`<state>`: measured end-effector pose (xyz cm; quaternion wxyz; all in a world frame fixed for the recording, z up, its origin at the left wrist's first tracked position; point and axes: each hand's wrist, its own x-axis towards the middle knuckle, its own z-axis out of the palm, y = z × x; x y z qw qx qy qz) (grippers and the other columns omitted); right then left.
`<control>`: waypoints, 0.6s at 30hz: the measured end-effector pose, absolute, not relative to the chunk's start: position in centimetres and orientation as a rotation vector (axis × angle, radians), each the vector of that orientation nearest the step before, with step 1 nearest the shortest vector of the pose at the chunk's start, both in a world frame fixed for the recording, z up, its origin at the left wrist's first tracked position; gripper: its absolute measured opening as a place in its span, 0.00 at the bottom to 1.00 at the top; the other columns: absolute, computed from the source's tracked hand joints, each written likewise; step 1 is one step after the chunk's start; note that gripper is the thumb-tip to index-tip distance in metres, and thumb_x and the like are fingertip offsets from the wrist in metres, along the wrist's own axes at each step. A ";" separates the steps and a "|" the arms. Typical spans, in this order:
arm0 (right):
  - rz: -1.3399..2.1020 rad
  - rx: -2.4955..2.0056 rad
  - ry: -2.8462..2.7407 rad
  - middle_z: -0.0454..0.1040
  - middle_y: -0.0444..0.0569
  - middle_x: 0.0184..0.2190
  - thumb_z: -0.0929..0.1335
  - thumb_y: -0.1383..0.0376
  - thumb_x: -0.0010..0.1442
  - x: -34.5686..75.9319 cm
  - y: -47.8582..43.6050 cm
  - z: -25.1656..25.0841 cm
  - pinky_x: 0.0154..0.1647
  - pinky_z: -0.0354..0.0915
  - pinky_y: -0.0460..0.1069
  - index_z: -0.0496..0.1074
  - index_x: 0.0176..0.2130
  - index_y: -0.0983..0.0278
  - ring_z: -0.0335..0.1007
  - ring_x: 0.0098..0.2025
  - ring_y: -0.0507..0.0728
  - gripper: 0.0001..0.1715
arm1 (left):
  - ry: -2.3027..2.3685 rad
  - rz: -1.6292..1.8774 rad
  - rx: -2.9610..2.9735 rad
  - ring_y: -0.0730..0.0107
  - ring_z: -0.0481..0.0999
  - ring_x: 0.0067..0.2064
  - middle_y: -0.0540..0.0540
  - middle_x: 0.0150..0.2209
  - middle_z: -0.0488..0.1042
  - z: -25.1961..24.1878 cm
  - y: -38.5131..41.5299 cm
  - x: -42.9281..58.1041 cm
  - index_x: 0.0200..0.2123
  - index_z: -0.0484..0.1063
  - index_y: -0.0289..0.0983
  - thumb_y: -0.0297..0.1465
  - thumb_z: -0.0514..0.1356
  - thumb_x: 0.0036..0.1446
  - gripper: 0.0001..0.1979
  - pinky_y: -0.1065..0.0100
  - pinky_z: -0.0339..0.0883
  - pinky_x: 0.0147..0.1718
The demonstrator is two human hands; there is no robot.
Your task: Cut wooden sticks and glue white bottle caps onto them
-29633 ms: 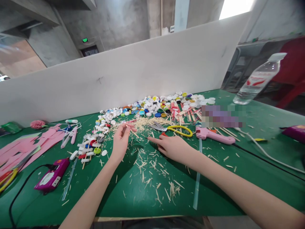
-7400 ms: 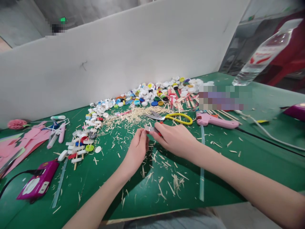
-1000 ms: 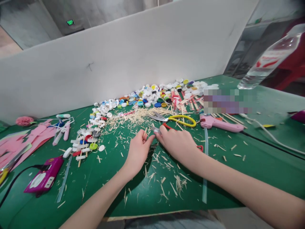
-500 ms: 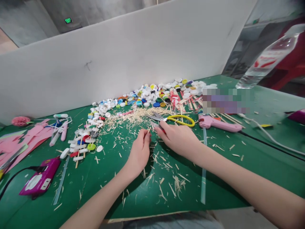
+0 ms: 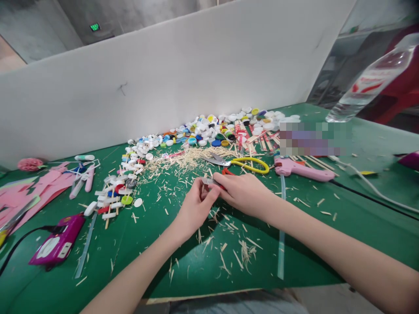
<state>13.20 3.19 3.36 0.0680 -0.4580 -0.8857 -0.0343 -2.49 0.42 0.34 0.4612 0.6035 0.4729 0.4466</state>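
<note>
My left hand (image 5: 195, 206) and my right hand (image 5: 245, 193) meet over the middle of the green table (image 5: 327, 226). My right hand grips a small red-handled cutter (image 5: 208, 180), and its metal blade pokes out toward the left fingers. My left hand pinches a short wooden stick against that blade; the stick is mostly hidden by the fingers. Pale wood shavings (image 5: 229, 244) lie scattered under and around both hands.
Yellow-handled scissors (image 5: 246, 162) and a pink glue gun (image 5: 303, 172) lie just beyond my right hand. A clear glue stick (image 5: 280, 237) lies under my right forearm. Bottle caps (image 5: 216, 128) pile along the white board (image 5: 163, 83). A magenta device (image 5: 55, 242) sits front left, a water bottle (image 5: 369, 85) far right.
My hands have drawn together and shifted slightly nearer to me; the left fingers now close on the blade tip, hiding the stick that showed half a second ago.
</note>
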 end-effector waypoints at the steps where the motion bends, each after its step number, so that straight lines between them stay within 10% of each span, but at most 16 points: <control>1: -0.147 -1.393 -2.675 0.74 0.48 0.29 0.51 0.54 0.67 13.2 3.2 3.4 0.22 0.39 0.48 0.65 0.43 0.62 0.63 0.22 0.52 0.22 | 1.179 1.079 1.506 0.73 0.63 0.30 0.50 0.30 0.65 0.2 0.6 -2.5 0.34 0.61 0.38 0.43 0.55 0.58 0.14 0.69 0.60 0.32; 11: -0.425 -1.603 -2.530 0.73 0.54 0.28 0.54 0.57 0.65 12.1 1.4 3.1 0.20 0.39 0.48 0.68 0.42 0.64 0.63 0.20 0.52 0.19 | 1.282 0.972 1.551 0.70 0.64 0.32 0.47 0.32 0.69 1.1 0.9 -2.7 0.35 0.65 0.36 0.42 0.56 0.57 0.14 0.67 0.58 0.32; 18: -0.522 -1.826 -2.261 0.72 0.57 0.24 0.47 0.57 0.67 12.3 2.3 3.5 0.21 0.41 0.48 0.69 0.39 0.67 0.67 0.21 0.56 0.29 | 1.549 0.991 1.663 0.75 0.51 0.24 0.55 0.21 0.52 0.8 0.5 -2.3 0.22 0.49 0.39 0.39 0.54 0.59 0.19 0.69 0.47 0.24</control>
